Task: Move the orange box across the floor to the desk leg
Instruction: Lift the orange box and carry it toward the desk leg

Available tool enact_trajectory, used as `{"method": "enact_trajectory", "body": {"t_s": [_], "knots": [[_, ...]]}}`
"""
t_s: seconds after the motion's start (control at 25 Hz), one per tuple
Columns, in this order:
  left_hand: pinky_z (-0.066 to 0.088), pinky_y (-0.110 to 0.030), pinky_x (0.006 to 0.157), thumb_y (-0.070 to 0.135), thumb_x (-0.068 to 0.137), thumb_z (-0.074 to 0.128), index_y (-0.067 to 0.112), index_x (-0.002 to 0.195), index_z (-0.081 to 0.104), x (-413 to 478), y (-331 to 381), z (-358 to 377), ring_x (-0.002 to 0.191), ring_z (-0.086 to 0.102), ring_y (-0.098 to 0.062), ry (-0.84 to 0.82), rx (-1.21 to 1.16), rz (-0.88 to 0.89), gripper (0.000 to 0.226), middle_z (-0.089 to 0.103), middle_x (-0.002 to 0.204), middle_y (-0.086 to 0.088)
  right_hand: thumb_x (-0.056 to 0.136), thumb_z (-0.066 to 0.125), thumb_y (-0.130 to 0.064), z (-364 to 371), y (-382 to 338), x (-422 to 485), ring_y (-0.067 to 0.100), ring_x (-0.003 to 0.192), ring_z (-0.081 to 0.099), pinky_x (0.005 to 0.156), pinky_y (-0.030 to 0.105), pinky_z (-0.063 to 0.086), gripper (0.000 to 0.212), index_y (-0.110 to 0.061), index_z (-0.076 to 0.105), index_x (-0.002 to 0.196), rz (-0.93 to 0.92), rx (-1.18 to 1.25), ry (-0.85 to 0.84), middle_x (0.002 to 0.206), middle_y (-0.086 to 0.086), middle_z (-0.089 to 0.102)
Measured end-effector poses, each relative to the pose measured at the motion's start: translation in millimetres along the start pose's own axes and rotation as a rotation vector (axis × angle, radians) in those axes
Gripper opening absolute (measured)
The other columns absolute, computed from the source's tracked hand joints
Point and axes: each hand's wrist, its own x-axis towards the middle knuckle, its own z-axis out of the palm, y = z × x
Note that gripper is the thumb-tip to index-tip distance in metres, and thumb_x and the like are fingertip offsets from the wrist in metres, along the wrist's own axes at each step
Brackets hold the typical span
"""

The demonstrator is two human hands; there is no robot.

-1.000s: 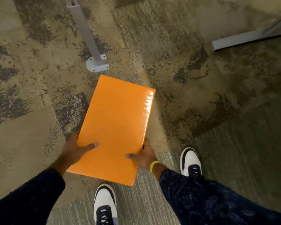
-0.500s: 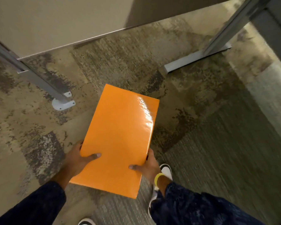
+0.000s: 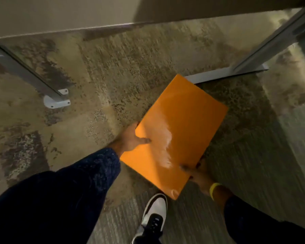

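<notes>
Carrying was under way: I had both my left hand (image 3: 130,138) and right hand (image 3: 199,173) clamped on the orange box (image 3: 176,131), whose far corner overlapped the desk leg (image 3: 227,75) foot, so lowering came next.

The box (image 3: 176,136) sits right of centre in the frame, above the carpeted floor (image 3: 121,71), its far corner overlapping the flat foot (image 3: 227,74) of the desk leg (image 3: 278,37) that slants to the upper right. The left hand (image 3: 128,138) grips its left edge, the right hand (image 3: 201,175) its lower right edge. A second leg (image 3: 30,74) with its floor bracket (image 3: 55,102) lies at left. The counter (image 3: 60,13) spans the top. A shoe (image 3: 153,217) is at bottom centre.
</notes>
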Motion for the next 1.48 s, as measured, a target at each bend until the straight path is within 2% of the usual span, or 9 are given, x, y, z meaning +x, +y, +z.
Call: {"method": "enact_trajectory", "body": {"t_s": [0.08, 0.16, 0.28, 0.44, 0.64, 0.96, 1.24, 1.32, 1.48], "knots": [[0.051, -0.020, 0.084, 0.038, 0.072, 0.086, 0.009, 0.144, 0.044, 30, 15, 21, 0.124, 0.057, -0.026, -0.030, 0.002, 0.048, 0.088, 0.057, 0.136, -0.002, 0.062, 0.093, -0.025, -21, -1, 18, 0.031, 0.109, 0.062, 0.084, 0.053, 0.052, 0.094, -0.022, 0.038, 0.139, -0.002, 0.026, 0.001, 0.127, 0.010, 0.063], [0.047, -0.020, 0.087, 0.025, 0.080, 0.081, 0.008, 0.146, 0.040, 61, 28, 35, 0.127, 0.052, -0.026, -0.052, 0.060, 0.059, 0.080, 0.053, 0.140, -0.006, 0.043, 0.097, -0.042, -37, 5, 38, 0.035, 0.120, 0.057, 0.097, 0.059, 0.047, 0.134, -0.020, 0.023, 0.151, 0.032, 0.055, 0.024, 0.134, 0.011, 0.060], [0.046, -0.048, 0.107, 0.050, 0.066, 0.085, 0.019, 0.149, 0.039, 104, 39, 41, 0.132, 0.052, -0.032, -0.114, 0.136, 0.095, 0.099, 0.053, 0.147, -0.007, 0.078, 0.081, -0.014, -49, 8, 62, 0.034, 0.118, 0.059, 0.089, 0.057, 0.053, 0.081, -0.021, 0.035, 0.144, 0.005, 0.084, 0.049, 0.130, 0.011, 0.061], [0.050, -0.051, 0.103, 0.063, 0.051, 0.082, 0.024, 0.140, 0.051, 156, 51, 45, 0.122, 0.061, -0.028, -0.176, 0.249, 0.201, 0.102, 0.065, 0.134, -0.005, 0.084, 0.073, -0.007, -61, 11, 90, 0.012, 0.092, 0.063, 0.063, 0.030, 0.053, 0.048, -0.033, 0.045, 0.114, -0.053, 0.146, 0.096, 0.110, -0.002, 0.063], [0.049, -0.048, 0.103, 0.033, 0.079, 0.081, 0.019, 0.143, 0.048, 201, 86, 60, 0.118, 0.061, -0.029, -0.246, 0.416, 0.253, 0.073, 0.064, 0.132, -0.007, 0.080, 0.078, -0.011, -65, 20, 127, 0.011, 0.094, 0.063, 0.070, 0.033, 0.053, 0.059, -0.031, 0.043, 0.123, -0.053, 0.284, 0.180, 0.112, -0.005, 0.062], [0.051, -0.045, 0.096, 0.043, 0.074, 0.082, 0.021, 0.139, 0.050, 253, 104, 73, 0.112, 0.062, -0.028, -0.320, 0.483, 0.236, 0.075, 0.065, 0.126, -0.005, 0.060, 0.088, -0.031, -74, 17, 153, 0.025, 0.110, 0.062, 0.093, 0.049, 0.052, 0.089, -0.033, 0.038, 0.133, -0.025, 0.344, 0.210, 0.118, -0.004, 0.061], [0.050, -0.046, 0.096, 0.044, 0.078, 0.079, 0.021, 0.140, 0.049, 267, 107, 80, 0.118, 0.061, -0.034, -0.305, 0.564, 0.232, 0.073, 0.063, 0.132, -0.010, 0.048, 0.089, -0.036, -78, 13, 159, 0.023, 0.108, 0.061, 0.089, 0.047, 0.053, 0.099, -0.031, 0.038, 0.133, -0.019, 0.354, 0.224, 0.119, -0.003, 0.060], [0.050, -0.044, 0.095, 0.045, 0.078, 0.079, 0.022, 0.140, 0.049, 270, 104, 79, 0.118, 0.061, -0.034, -0.291, 0.568, 0.239, 0.073, 0.064, 0.132, -0.010, 0.054, 0.089, -0.033, -78, 15, 162, 0.019, 0.104, 0.062, 0.080, 0.040, 0.053, 0.093, -0.032, 0.038, 0.131, -0.026, 0.359, 0.232, 0.116, -0.006, 0.060], [0.044, -0.038, 0.084, 0.046, 0.083, 0.074, 0.021, 0.146, 0.039, 266, 101, 83, 0.112, 0.058, -0.028, -0.285, 0.570, 0.236, 0.077, 0.059, 0.129, -0.004, 0.067, 0.088, -0.035, -78, 19, 164, 0.025, 0.118, 0.058, 0.090, 0.045, 0.052, 0.091, -0.026, 0.037, 0.141, -0.017, 0.274, 0.283, 0.131, 0.000, 0.058]]}}
